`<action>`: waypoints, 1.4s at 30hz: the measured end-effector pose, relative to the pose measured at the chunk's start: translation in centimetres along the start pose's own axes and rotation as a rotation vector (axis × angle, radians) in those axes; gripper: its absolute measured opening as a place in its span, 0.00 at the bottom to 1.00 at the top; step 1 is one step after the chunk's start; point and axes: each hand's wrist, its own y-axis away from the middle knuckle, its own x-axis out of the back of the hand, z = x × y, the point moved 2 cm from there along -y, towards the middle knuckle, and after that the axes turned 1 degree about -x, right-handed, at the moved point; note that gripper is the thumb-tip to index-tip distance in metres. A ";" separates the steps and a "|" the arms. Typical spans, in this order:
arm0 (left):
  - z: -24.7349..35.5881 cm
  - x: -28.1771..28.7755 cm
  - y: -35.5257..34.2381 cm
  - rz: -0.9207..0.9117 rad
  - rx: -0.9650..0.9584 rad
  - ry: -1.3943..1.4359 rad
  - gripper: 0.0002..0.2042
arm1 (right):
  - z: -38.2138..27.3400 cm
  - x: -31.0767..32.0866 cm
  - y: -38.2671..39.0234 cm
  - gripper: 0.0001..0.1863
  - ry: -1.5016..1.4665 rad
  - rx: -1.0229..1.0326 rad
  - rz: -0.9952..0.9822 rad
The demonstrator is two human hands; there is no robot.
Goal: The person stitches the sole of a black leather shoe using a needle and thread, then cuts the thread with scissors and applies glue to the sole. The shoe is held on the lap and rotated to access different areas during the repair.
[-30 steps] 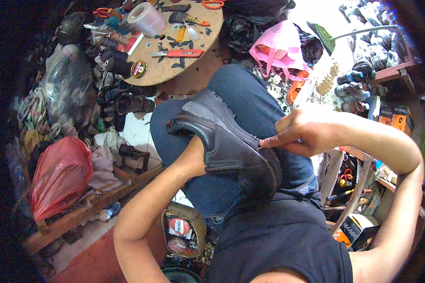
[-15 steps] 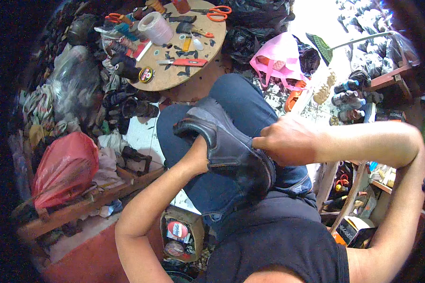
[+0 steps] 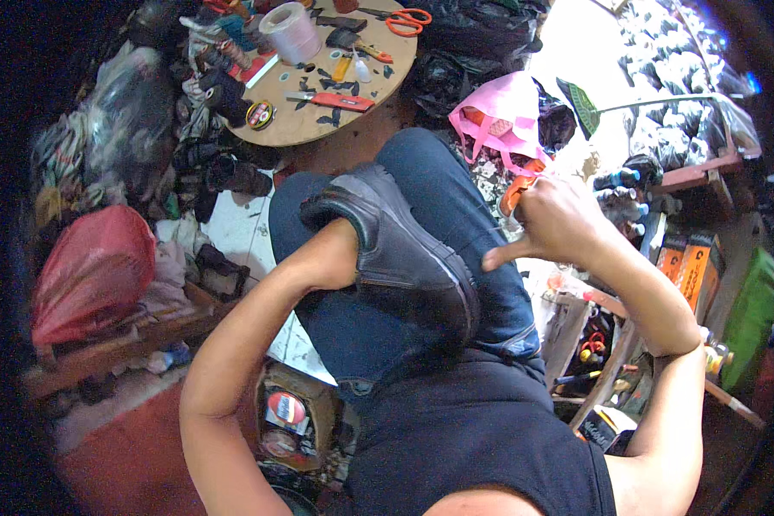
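Note:
A black leather shoe (image 3: 408, 275) with a thick dark sole lies tilted across my raised legs in dark jeans (image 3: 434, 185). My left hand (image 3: 335, 258) is pushed into the shoe's opening and holds it, fingers hidden inside. Off the shoe's right edge, over my right thigh, is my right hand (image 3: 542, 224), thumb stretched down toward the sole's edge and the other fingers curled; what they grip, if anything, I cannot make out.
A round board (image 3: 353, 129) bears scissors (image 3: 408, 19), thread spools and a red-handled cutter (image 3: 340, 101). A pink bag (image 3: 486, 112) and black bags lie beyond my knees. Red sack (image 3: 95, 275) and heaped material crowd the left; wooden racks (image 3: 598, 378), bottles and boxes (image 3: 692, 275) are on the right.
My right hand has pulled away from the shoe's sole edge, moving up and to the right, thumb now apart. The shoe and left hand appear slightly shifted left as the view moved.

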 end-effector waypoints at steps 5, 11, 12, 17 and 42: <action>0.2 0.7 2.6 0.242 0.097 -0.072 0.06 | 3.3 -0.6 -2.0 0.49 -0.288 0.129 -0.150; 0.6 -0.9 4.5 0.478 -0.058 0.190 0.07 | 0.7 -0.8 -5.7 0.42 -0.006 0.621 0.144; 0.4 -1.1 4.8 0.527 -0.058 0.262 0.08 | 1.2 -1.0 -5.8 0.42 -0.130 0.642 -0.001; -1.1 -0.9 7.0 0.746 0.135 1.043 0.06 | 6.1 -2.7 -3.9 0.46 -1.703 0.601 -0.081; -8.0 2.4 12.7 0.610 -0.157 -0.602 0.20 | -8.2 -6.6 -1.1 0.19 -2.168 -0.283 -0.063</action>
